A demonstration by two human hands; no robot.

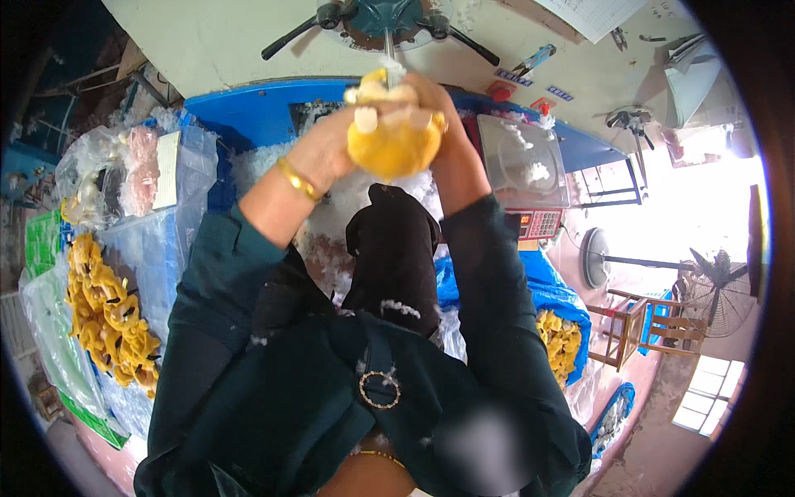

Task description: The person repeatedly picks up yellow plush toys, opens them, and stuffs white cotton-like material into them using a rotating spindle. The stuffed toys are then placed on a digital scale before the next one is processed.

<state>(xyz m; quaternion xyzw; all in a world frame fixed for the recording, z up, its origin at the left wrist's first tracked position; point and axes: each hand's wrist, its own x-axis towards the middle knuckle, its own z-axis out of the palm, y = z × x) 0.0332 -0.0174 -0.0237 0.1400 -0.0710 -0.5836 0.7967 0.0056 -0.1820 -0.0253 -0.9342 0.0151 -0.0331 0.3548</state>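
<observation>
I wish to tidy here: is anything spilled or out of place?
Yes: loose white fluff lies on the scale and in tufts on the dark clothes; it looks spilled, being scattered rather than contained.

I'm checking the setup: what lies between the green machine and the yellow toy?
In the head view, a metal tube and white fluff lie between the machine and the yellow toy.

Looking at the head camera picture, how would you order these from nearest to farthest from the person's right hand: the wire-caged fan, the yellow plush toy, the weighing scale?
1. Yellow plush toy: nearest, held between both hands and touching the right hand.
2. Weighing scale: just right of the right forearm.
3. Wire-caged fan: farthest, toward the picture's right edge.
</observation>
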